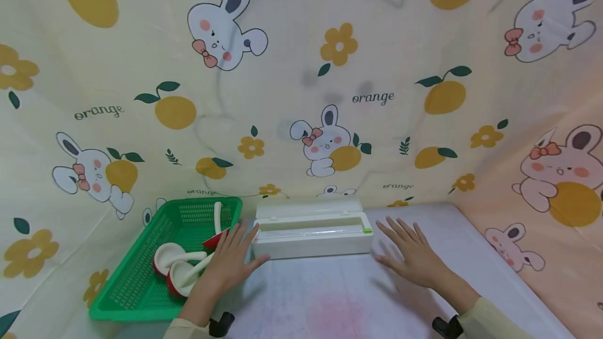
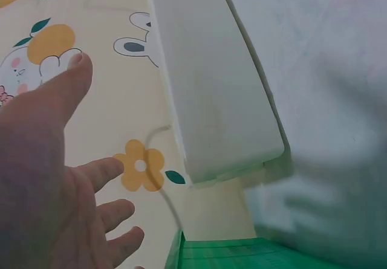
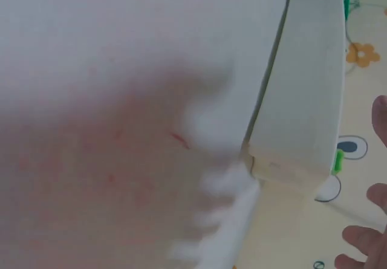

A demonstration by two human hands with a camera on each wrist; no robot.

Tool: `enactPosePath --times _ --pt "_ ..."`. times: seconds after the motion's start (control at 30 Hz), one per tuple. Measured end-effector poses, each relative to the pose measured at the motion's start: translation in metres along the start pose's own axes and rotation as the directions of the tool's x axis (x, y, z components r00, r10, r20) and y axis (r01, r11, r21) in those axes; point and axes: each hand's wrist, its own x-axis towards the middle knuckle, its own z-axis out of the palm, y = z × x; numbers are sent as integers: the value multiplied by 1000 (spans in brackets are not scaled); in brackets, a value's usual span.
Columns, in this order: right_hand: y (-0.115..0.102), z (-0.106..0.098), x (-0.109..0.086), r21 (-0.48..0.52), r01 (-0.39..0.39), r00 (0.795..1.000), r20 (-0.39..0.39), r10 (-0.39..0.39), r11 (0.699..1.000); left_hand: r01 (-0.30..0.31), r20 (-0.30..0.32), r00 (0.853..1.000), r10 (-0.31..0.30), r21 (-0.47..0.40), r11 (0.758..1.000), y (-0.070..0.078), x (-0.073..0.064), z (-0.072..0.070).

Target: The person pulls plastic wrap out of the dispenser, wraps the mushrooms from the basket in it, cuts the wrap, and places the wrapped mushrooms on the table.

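Observation:
A long white cling film dispenser box (image 1: pixel 313 246) lies on the table with its lid (image 1: pixel 308 206) raised at the back. Clear film (image 1: pixel 306 232) stretches along its opening, and a green slider (image 1: pixel 367 230) sits at the right end. My left hand (image 1: pixel 230 263) hovers with spread fingers between the dispenser and the green basket, holding nothing. Beyond the dispenser's right end, my right hand (image 1: pixel 416 258) is raised over the table, its fingers spread and holding nothing. Both wrist views show the dispenser's white side (image 2: pixel 217 81) close by, apart from the fingers (image 3: pixel 363 240).
At the left stands a green plastic basket (image 1: pixel 127 255) holding several red and white ladles (image 1: pixel 181 276). A pale table (image 1: pixel 301 297) with a pinkish patch lies in front. Patterned cloth (image 1: pixel 282 82) with rabbits and oranges hangs behind and at the sides.

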Motion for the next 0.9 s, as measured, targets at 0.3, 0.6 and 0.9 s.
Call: enactPosePath --times 0.3,0.6,0.9 --pt "4 7 34 24 26 1000 16 -26 999 -26 15 1000 26 -5 1000 3 25 4" --pt "2 15 63 74 56 996 60 -61 996 -62 -12 998 62 10 998 2 49 9" --pt "-1 26 74 113 69 995 63 -76 991 -90 -66 994 90 -7 996 -2 67 17"
